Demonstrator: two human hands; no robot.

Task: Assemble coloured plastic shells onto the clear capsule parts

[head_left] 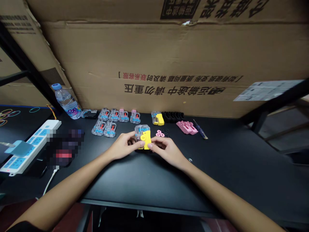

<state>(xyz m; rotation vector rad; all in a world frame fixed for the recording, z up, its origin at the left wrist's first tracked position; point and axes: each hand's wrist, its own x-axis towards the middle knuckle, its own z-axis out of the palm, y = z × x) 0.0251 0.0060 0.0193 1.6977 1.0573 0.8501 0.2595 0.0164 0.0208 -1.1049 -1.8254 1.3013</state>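
One yellow case (pixel 146 138), long axis forward

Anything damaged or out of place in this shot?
Yes: the brown cardboard panel looks torn near the top, its printing upside down. A tiny pale scrap lies on the black tabletop near the right hand, apart from the small pink rings. Nothing looks spilled.

I wear the only camera on my head, looking forward and down across the black surface (pixel 125 180), whose front edge (pixel 145 207) crosses the bottom of the frame. My left forearm (pixel 84 175) enters at lower left, my right forearm (pixel 217 191) at lower right, and my fingers (pixel 135 146) lie mid-frame. Printed cardboard (pixel 149 48) backs this wide view above.
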